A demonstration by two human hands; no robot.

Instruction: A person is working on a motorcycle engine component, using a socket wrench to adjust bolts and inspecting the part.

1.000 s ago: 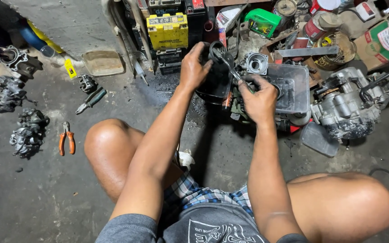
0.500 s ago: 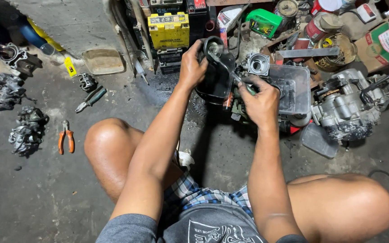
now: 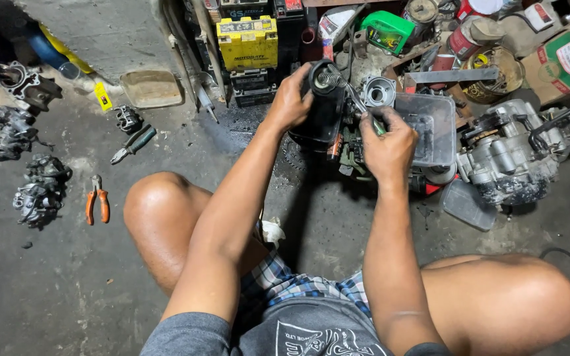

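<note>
Fingers of my left hand [image 3: 289, 102] wrap around a black engine part [image 3: 321, 109], a dark cylinder-shaped casting with a coiled spring [image 3: 328, 79] showing at its top end, and that grip is closed firmly on its left side, holding it up off the floor in front of me. My right hand [image 3: 385, 142] is curled shut on a thin metal tool [image 3: 357, 102] with a green handle, whose shaft slants up and to the left so that its tip meets the top of the black part just beside the spring. Right behind my right hand sits a clear plastic tub [image 3: 430, 128], and a small round grey metal housing [image 3: 379, 91] stands at its left corner. Farther right lies a grimy silver engine block [image 3: 506, 158] on the concrete floor [image 3: 67, 283], with a flat clear lid [image 3: 466, 204] near its lower left. Behind the part, against the back clutter, a yellow battery [image 3: 249, 41] stands upright, and a green plastic container [image 3: 387, 29] lies to its right among cans and cardboard boxes. Well off to my left, orange-handled pliers [image 3: 97, 203] lie on the floor next to a dark carburettor-like casting [image 3: 39, 188], with a second one [image 3: 9, 132] above it and a screwdriver [image 3: 133, 144] between them and the battery. My bare knees spread to either side below my forearms.
</note>
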